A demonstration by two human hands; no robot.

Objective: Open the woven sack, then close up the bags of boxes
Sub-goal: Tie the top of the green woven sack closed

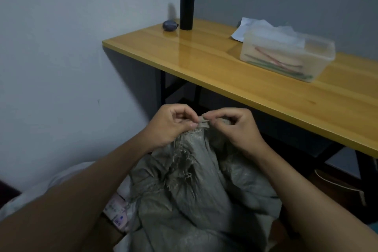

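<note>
Both hands, left hand (pixel 170 124) and right hand (pixel 238 127), pinch the gathered neck of the grey woven plastic sack (pixel 196 188); pink-white printed label (pixel 117 211) beside it, writing unreadable.

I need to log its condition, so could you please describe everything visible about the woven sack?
The woven sack is grey-green, of coarse woven plastic-looking fabric, crumpled and creased, with frayed threads near its top. Its neck is bunched shut and points up toward the table. The left hand and right hand both pinch at the gathered top. It stands below the table's front edge.

Both hands (pixel 206 124) pinching sack (pixel 190 186) neck
</note>
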